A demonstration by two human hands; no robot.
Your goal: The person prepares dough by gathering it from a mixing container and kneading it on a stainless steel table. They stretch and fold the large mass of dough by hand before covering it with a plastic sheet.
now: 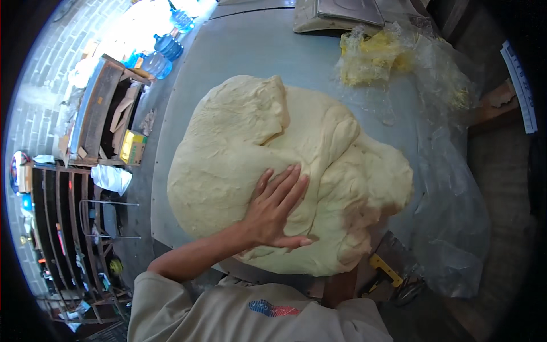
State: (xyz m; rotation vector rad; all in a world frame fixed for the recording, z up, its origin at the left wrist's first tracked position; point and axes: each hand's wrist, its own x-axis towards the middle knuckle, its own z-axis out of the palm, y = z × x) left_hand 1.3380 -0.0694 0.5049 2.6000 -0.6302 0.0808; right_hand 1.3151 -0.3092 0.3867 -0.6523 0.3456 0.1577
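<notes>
A very large mass of pale, soft dough [222, 182] lies folded and lumpy on a grey metal-topped table [228, 40]. On its middle rests my left hand [273, 208], palm down, fingers stretched out and slightly spread, the thumb pointing right. My right forearm [340, 288] reaches up beneath the near right part of the dough, which hides my right hand and its fingers. Folds and a raised flap run across the dough's far side, and a thick bulge sticks out to the right.
Clear plastic sheeting [450, 228] and crumpled yellow plastic [373, 57] lie along the right side. A flat metal-topped device [347, 11] stands at the far edge. A yellow tool handle [386, 270] is near the right front. Wooden shelving [62, 222] and blue water jugs [168, 47] stand left.
</notes>
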